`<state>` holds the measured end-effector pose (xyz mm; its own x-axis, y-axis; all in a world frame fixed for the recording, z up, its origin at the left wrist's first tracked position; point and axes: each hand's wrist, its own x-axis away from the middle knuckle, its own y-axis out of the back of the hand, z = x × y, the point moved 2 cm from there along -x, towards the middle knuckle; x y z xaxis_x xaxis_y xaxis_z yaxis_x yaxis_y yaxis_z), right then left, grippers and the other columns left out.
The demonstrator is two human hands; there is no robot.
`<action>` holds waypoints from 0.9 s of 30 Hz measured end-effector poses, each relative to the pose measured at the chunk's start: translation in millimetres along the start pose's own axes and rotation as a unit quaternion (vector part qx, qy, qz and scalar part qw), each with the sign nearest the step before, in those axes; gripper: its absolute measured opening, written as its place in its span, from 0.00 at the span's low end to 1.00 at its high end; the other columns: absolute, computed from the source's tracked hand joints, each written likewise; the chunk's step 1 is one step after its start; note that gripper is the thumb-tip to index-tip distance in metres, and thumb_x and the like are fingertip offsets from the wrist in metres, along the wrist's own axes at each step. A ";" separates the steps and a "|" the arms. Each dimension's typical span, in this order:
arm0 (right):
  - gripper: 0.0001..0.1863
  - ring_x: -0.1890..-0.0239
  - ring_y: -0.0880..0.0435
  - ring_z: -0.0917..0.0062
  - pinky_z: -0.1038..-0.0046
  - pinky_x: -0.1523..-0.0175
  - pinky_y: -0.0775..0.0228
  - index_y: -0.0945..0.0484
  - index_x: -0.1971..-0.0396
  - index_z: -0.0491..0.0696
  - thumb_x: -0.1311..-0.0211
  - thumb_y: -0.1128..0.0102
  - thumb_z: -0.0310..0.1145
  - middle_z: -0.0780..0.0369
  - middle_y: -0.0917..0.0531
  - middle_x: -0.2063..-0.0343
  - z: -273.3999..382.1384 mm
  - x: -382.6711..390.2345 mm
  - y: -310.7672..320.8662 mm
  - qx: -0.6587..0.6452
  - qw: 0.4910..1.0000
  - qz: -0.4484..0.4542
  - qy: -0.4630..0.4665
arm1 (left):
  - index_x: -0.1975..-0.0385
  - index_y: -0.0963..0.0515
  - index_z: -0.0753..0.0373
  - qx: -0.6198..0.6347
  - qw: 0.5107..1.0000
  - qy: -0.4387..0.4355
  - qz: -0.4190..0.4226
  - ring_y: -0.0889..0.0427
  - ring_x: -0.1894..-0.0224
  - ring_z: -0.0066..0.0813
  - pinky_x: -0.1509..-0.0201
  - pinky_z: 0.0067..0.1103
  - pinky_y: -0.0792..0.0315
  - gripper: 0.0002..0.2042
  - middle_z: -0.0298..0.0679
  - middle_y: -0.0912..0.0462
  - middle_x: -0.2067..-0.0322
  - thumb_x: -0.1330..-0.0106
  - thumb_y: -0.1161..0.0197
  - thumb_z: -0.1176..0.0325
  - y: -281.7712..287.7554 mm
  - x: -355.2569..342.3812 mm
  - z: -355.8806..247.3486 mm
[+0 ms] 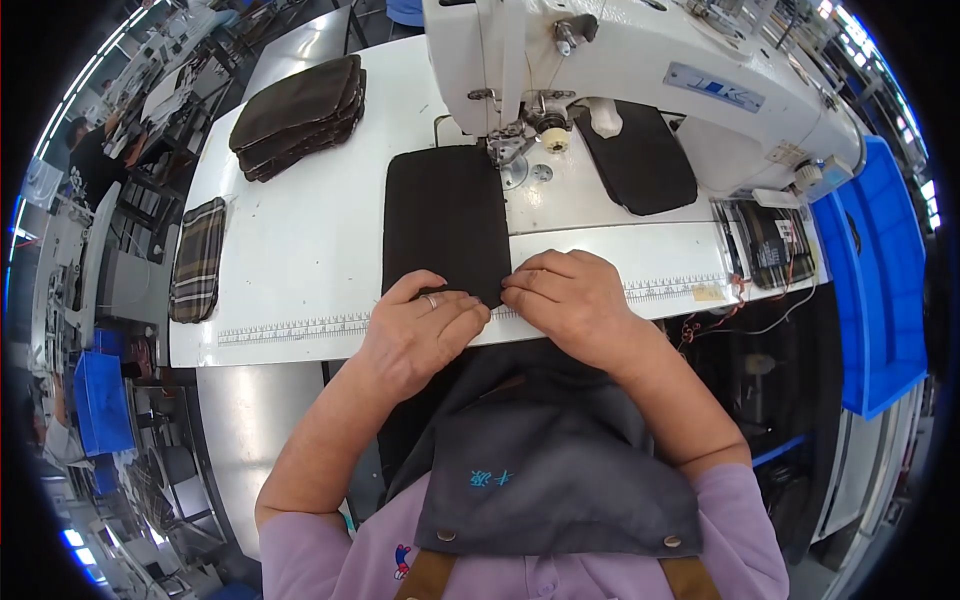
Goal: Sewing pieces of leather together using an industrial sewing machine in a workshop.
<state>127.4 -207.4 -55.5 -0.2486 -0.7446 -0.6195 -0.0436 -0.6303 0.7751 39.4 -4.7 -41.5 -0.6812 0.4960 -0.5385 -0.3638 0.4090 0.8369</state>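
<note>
A dark, rounded-corner fabric panel (445, 205) lies flat on the white sewing table, its far right edge beside the presser foot (510, 150) of the sewing machine (640, 70). At the panel's near edge, my left hand (422, 328) has its fingers bent over the fabric, a ring on one of them. My right hand (575, 305) pinches the near right corner, its fingertips close to those of the left. Whatever part of the fabric sits under my fingers is hidden.
Stacked dark brown panels (300, 115) lie at the far left, a plaid piece (198, 260) at the left edge. Another dark panel (640, 155) rests under the machine arm. Plaid pieces (775, 245) and threads lie at right, near a blue bin (880, 290). A ruler strip (290, 328) lines the front edge.
</note>
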 end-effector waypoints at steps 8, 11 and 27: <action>0.10 0.63 0.14 0.76 0.73 0.65 0.26 0.14 0.67 0.49 0.51 0.32 0.31 0.67 0.14 0.67 -0.9 3.8 -2.7 -0.018 1.000 0.008 0.000 | 0.59 0.15 0.60 0.131 0.985 0.079 0.081 0.15 0.52 0.38 0.41 0.33 0.27 0.09 0.35 0.12 0.55 0.39 0.29 0.72 2.0 -30.8 23.3; 0.09 0.65 0.15 0.77 0.73 0.66 0.28 0.15 0.68 0.49 0.53 0.32 0.31 0.67 0.15 0.68 -0.2 3.2 -1.0 -0.013 1.000 0.015 0.003 | 0.53 0.16 0.61 0.111 0.984 0.095 0.099 0.18 0.41 0.40 0.35 0.37 0.28 0.13 0.39 0.16 0.45 0.38 0.30 0.71 -11.6 -37.2 30.9; 0.08 0.66 0.19 0.74 0.70 0.67 0.29 0.20 0.72 0.48 0.55 0.36 0.32 0.67 0.21 0.74 -30.3 -16.5 -4.7 -0.030 0.998 0.040 0.023 | 0.47 0.17 0.59 0.070 0.987 0.103 0.105 0.21 0.35 0.39 0.27 0.43 0.33 0.18 0.39 0.19 0.39 0.37 0.29 0.65 -35.1 -48.1 58.3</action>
<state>161.0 -198.8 -52.7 -0.2036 -0.8020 -0.5616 0.0334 -0.5789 0.8147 122.0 1.8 -50.7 -0.8521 0.4215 -0.3104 -0.1183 0.4226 0.8986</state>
